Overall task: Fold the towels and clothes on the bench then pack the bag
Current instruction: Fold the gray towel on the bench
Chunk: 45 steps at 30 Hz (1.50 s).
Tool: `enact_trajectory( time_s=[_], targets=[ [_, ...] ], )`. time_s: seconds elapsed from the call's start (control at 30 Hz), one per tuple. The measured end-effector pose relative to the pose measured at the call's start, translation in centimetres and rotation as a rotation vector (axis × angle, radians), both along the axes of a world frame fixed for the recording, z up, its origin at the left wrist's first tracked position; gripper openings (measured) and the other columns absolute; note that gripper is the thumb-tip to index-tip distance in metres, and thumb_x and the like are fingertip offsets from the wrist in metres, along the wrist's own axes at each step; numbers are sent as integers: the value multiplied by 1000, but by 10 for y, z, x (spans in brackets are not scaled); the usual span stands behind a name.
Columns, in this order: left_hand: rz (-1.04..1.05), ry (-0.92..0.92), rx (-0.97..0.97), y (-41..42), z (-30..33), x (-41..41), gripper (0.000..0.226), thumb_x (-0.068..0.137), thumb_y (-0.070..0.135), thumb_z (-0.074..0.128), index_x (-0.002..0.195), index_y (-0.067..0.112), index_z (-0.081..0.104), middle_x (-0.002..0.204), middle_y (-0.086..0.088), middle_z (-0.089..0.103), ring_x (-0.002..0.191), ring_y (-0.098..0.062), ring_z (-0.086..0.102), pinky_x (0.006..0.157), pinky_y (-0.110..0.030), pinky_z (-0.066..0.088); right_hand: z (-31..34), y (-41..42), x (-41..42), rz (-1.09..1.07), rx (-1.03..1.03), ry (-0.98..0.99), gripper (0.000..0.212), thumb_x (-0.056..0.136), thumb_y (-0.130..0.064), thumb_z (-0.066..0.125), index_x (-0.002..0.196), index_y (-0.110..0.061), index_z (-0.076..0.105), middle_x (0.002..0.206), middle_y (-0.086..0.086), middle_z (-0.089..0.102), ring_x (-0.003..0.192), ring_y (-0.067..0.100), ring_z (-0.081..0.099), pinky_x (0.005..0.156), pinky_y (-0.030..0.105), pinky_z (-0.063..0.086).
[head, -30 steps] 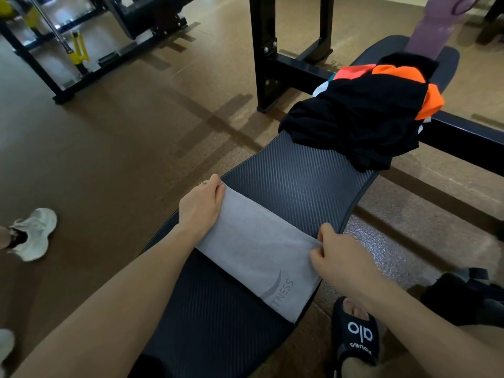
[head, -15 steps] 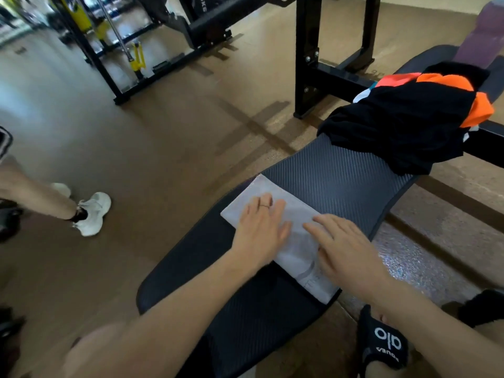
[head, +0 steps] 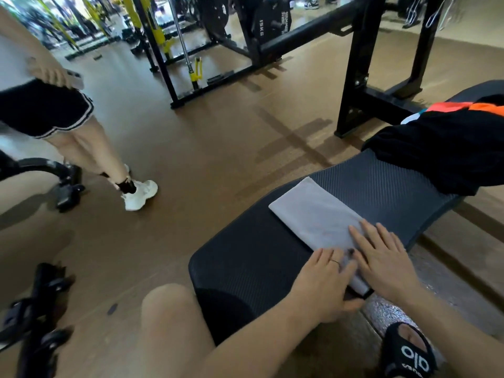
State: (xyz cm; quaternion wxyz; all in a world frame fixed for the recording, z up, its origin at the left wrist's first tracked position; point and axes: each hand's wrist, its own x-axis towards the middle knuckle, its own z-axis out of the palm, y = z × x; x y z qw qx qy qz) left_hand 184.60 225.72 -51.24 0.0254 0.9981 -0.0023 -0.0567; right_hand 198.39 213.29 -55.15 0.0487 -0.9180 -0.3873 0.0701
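A grey towel (head: 313, 211), folded into a long narrow strip, lies across the black padded bench (head: 245, 257). My left hand (head: 324, 285) rests flat at the strip's near end, fingers spread, thumb at the bench edge. My right hand (head: 381, 257) presses flat on the same end, just right of the left. Neither hand grips anything. A heap of black clothes with orange and white patches (head: 441, 148) sits further along the bench at the right. No bag is identifiable.
Another person in black shorts and white shoes (head: 139, 195) stands on the brown floor at the left. Black rack uprights (head: 357, 72) stand behind the bench. Black gear (head: 41, 309) lies on the floor at the lower left. My sandalled foot (head: 409, 353) is at the bottom right.
The towel was folded over from a wider piece into a narrow strip. Both hands slid along it to its near end. The view swung left, bringing the standing person into sight.
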Motion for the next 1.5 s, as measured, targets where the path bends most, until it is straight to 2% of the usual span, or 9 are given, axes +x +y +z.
enact_trajectory(
  time_s=[0.17, 0.33, 0.5, 0.7, 0.87, 1.17, 1.27, 1.4, 1.5],
  targets=[
    [37, 5, 63, -17, -14, -17, 71, 82, 47, 71, 137, 13, 40, 149, -15, 42, 134, -33, 41, 117, -48, 32, 3, -3, -10, 33, -75, -15, 82, 97, -58, -10, 154, -23, 36, 160, 9, 34, 141, 38, 39, 111, 53, 38],
    [71, -32, 150, -13, -17, -37, 69, 83, 49, 68, 136, 12, 44, 132, -11, 53, 117, -31, 52, 109, -48, 39, 19, -7, -33, 51, -116, 47, 65, 94, -53, 24, 139, -21, 59, 141, 12, 56, 111, 33, 52, 85, 48, 53],
    [-24, -39, 215, 8, -17, -61, 68, 82, 55, 70, 132, 14, 50, 129, -9, 53, 115, -28, 52, 104, -43, 45, 20, -17, -49, 195, -136, 23, 81, 92, -73, 2, 151, -32, 42, 149, 7, 46, 124, 26, 47, 97, 40, 49],
    [-121, -53, 227, 15, -21, -73, 58, 85, 49, 68, 130, 18, 46, 138, -9, 49, 115, -29, 50, 103, -43, 44, 34, -32, -48, 321, -270, -17, 109, 55, -87, 56, 146, -27, 50, 138, 16, 54, 109, 29, 54, 82, 41, 56],
    [-150, -46, 232, 12, -20, -82, 55, 86, 39, 71, 129, 17, 46, 139, -10, 51, 114, -29, 52, 102, -42, 45, 25, -31, -52, 360, -301, -50, 125, 25, -46, 96, 140, -22, 54, 124, 20, 61, 96, 32, 57, 73, 42, 58],
    [-204, -129, 137, 18, -15, -94, 30, 92, 31, 59, 117, 17, 48, 121, -6, 59, 100, -26, 56, 90, -37, 50, 41, -37, -60, 498, -197, -142, 72, 63, -50, 77, 129, -24, 66, 126, 13, 66, 112, 33, 61, 102, 44, 40],
    [-212, -148, 123, 22, -14, -98, 31, 96, 29, 55, 124, 16, 48, 126, -7, 59, 107, -27, 58, 96, -39, 51, 38, -35, -56, 576, -217, -170, 80, 54, -46, 87, 128, -23, 66, 132, 10, 63, 121, 32, 60, 105, 46, 30],
    [-215, -149, 61, 23, -14, -101, 26, 99, 28, 52, 123, 19, 46, 126, -7, 60, 112, -27, 59, 100, -40, 50, 31, -34, -56, 700, -189, -145, 86, 50, -37, 93, 130, -21, 63, 133, 8, 62, 121, 28, 60, 105, 47, 45],
    [-126, -147, -58, 30, -4, -98, 20, 101, 26, 48, 120, 19, 47, 115, -5, 61, 97, -26, 62, 88, -39, 54, 39, -32, -53, 634, 41, -73, 39, 71, -33, 78, 109, -27, 71, 116, -7, 69, 108, 12, 64, 98, 38, 53]
  ],
)
